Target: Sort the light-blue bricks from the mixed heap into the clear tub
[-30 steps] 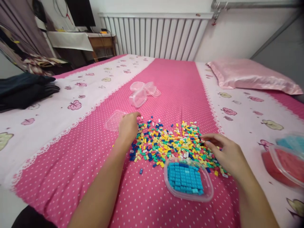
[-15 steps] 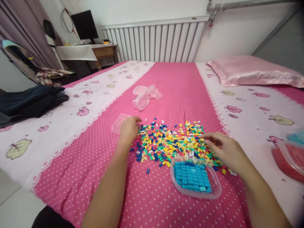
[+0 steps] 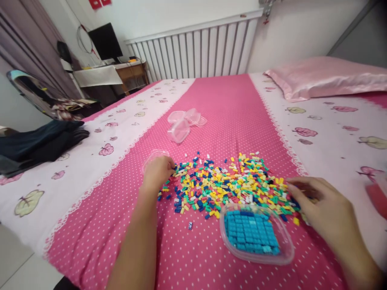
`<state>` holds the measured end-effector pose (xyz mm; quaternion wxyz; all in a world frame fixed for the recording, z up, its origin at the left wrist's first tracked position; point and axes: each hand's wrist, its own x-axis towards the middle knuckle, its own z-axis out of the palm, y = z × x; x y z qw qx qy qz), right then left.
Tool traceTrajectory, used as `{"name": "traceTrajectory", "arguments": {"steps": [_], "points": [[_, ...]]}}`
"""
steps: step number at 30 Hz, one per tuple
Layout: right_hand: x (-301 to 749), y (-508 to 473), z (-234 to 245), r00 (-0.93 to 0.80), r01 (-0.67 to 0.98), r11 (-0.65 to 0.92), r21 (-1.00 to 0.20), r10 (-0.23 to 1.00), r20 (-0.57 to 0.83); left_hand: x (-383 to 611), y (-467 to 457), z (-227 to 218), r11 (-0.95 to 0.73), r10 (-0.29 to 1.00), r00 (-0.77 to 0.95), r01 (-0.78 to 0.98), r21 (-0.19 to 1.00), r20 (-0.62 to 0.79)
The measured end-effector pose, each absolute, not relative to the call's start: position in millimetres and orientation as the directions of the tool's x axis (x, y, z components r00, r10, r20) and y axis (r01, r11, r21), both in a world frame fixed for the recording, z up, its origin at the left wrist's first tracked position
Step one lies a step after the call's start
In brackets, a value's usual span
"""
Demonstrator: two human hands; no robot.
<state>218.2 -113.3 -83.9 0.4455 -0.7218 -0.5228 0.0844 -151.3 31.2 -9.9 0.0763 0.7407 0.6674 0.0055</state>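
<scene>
Nearest, both bare forearms are slanting in from the near edge, left and right, over the pink dotted bedspread (image 3: 193, 268). Between them, right of centre, a clear tub (image 3: 256, 257) is holding rows of blue bricks (image 3: 250, 229), while a lone brick (image 3: 190, 225) is lying to its left. Beyond the tub, the right hand (image 3: 328, 203) is resting at the right end of the loose brick pile (image 3: 223, 185), back upward, fingers curving over, thumb and forefinger pointing left with their tips close together; whether they are pinching a brick, I cannot tell. Slightly farther, the left hand (image 3: 159, 171) is resting palm down at the pile's far left edge, fingers curling under; its grip is hiding from view. A clear lid (image 3: 157, 153) is lying just behind it. Farther still, clear containers (image 3: 181, 131) are clustering mid-bed.
</scene>
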Motion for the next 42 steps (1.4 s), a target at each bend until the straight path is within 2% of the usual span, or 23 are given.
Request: {"name": "traceTrajectory", "arguments": {"steps": [3,10,12,17,20,23,24,25,28,31,34,38,40,42], "points": [[214.0,-108.1,-86.0,0.381,0.716,-0.003,-0.698,0.84,0.387,-144.3,34.0,-8.4,-0.128,0.983,0.137,0.988,0.084,-0.123],[198.5,-106.2,-81.1,0.271,0.761,0.037,-0.648,0.889,0.369,-143.5,49.0,-13.4,-0.169,0.978,0.176,0.983,0.075,-0.11],[197.7,-107.7,-78.6,0.273,0.757,0.044,-0.652,0.885,0.377,-146.1,50.2,-13.7,-0.17,0.979,0.181,0.978,0.116,-0.091],[191.0,-104.3,-49.6,0.281,0.718,0.113,-0.687,0.855,0.435,-131.1,36.2,1.4,-0.27,0.963,0.263,0.924,0.271,0.061],[174.2,-95.1,-12.7,0.17,0.662,0.212,-0.719,0.892,0.42,-101.6,16.5,11.5,-0.388,0.92,0.371,0.827,0.408,0.123],[155.6,-88.9,14.5,-0.151,0.554,0.334,-0.762,0.941,0.303,-66.3,-7.4,12.8,-0.569,0.81,0.527,0.604,0.557,0.256],[151.5,-89.1,17.5,-0.179,0.513,0.328,-0.793,0.945,0.275,-55.5,-15.1,11.1,-0.613,0.77,0.564,0.527,0.589,0.297],[149.1,-90.5,17.4,-0.181,0.485,0.306,-0.819,0.952,0.248,-45.8,-22.0,8.5,-0.643,0.739,0.587,0.469,0.606,0.33],[151.2,-100.5,5.4,-0.038,0.441,0.192,-0.877,0.98,0.195,-25.4,-36.4,-2.4,-0.703,0.668,0.629,0.361,0.613,0.397],[160.2,-111.9,-4.9,0.013,0.474,0.12,-0.873,0.99,0.143,-18.8,-40.7,-12.0,-0.731,0.624,0.67,0.32,0.602,0.402],[165.4,-120.7,-4.2,-0.005,0.651,0.076,-0.756,0.995,0.095,-22.1,-37.5,-13.0,-0.734,0.596,0.727,0.321,0.599,0.34],[160.0,-129.0,-0.3,0.006,0.896,0.038,-0.442,0.995,0.097,-30.7,-27.5,-3.9,-0.773,0.522,0.819,0.335,0.538,0.24],[154.4,-130.8,-0.4,0.015,0.948,0.012,-0.319,0.997,0.081,-33.9,-23.4,-0.8,-0.8,0.469,0.86,0.318,0.509,0.201],[149.6,-130.4,-1.0,0.026,0.966,-0.012,-0.26,0.998,0.052,-36.1,-21.2,-0.8,-0.818,0.412,0.897,0.287,0.498,0.16]]}}
